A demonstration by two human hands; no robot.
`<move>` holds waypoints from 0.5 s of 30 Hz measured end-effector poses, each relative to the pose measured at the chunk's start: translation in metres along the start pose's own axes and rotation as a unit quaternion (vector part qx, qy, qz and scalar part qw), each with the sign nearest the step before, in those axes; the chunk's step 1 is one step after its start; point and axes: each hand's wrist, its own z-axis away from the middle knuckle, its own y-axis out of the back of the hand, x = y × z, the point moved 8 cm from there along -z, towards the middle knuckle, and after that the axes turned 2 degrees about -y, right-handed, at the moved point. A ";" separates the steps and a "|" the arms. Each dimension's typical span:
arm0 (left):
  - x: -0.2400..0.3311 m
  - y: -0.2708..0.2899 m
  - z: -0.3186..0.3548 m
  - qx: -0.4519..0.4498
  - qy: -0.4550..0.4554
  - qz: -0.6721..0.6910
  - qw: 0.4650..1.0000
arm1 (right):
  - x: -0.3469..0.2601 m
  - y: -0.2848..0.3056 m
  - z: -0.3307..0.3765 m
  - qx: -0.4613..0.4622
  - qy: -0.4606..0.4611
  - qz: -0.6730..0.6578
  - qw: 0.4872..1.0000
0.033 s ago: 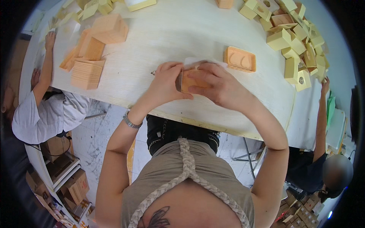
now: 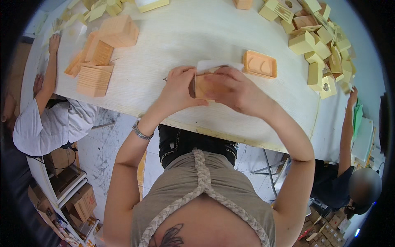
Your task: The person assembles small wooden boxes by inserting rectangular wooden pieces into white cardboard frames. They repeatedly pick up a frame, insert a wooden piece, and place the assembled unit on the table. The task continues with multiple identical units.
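Observation:
A small orange cardboard box point(image 2: 200, 88) is upright on the white table in front of me. My left hand point(image 2: 179, 87) grips its left side, thumb along the near edge. My right hand point(image 2: 238, 89) is at the box's right side with its fingers bent over the opening. Those fingers are blurred, and whether they hold anything is hidden. Behind the box a whitish flap or sheet point(image 2: 214, 64) sticks up. To the right of my right hand lies a shallow orange tray point(image 2: 260, 64) with two rounded recesses.
Striped orange boxes point(image 2: 94, 80) stand at the left. Pale yellow boxes point(image 2: 302, 43) are heaped at the right, and more yellow boxes point(image 2: 96, 10) lie at the far left. A person's arm point(image 2: 48, 84) reaches in at left, another person's arm point(image 2: 346, 127) at right.
My right hand's fingers and the box have shifted slightly left, and the whitish flap behind shows more. The person's hand at right has moved a little.

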 end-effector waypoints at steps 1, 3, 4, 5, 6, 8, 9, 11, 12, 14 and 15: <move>-0.001 0.001 -0.001 0.005 0.011 0.001 1.000 | 0.005 -0.005 0.006 -0.010 -0.020 0.020 1.000; -0.003 0.001 -0.004 0.013 0.024 -0.001 1.000 | 0.006 -0.011 0.015 -0.030 -0.057 0.061 0.996; -0.003 0.001 -0.002 0.013 0.029 -0.006 0.999 | -0.005 -0.007 0.014 -0.034 -0.062 0.100 0.992; -0.002 0.001 -0.001 0.013 0.033 -0.010 0.999 | -0.009 -0.001 0.014 -0.038 -0.072 0.155 0.984; -0.001 0.001 -0.001 0.021 0.030 -0.019 0.999 | -0.012 0.005 0.014 -0.042 -0.085 0.211 0.973; 0.003 0.002 -0.001 0.036 0.022 -0.036 0.998 | -0.011 0.011 0.015 -0.059 -0.133 0.250 0.957; 0.003 0.002 0.000 0.037 0.020 -0.044 0.998 | -0.009 0.011 0.014 -0.072 -0.169 0.234 0.955; 0.003 0.001 0.001 0.039 0.017 -0.060 0.997 | -0.006 0.008 0.012 -0.084 -0.198 0.219 0.952; 0.002 0.000 0.000 0.038 0.017 -0.055 0.998 | -0.006 0.007 0.009 -0.082 -0.191 0.222 0.953; -0.001 -0.002 -0.003 0.038 0.017 -0.047 0.998 | -0.003 0.007 0.007 -0.061 -0.166 0.216 0.960; -0.002 0.000 -0.002 0.038 0.027 -0.045 0.998 | 0.000 0.005 0.009 -0.041 -0.144 0.205 0.967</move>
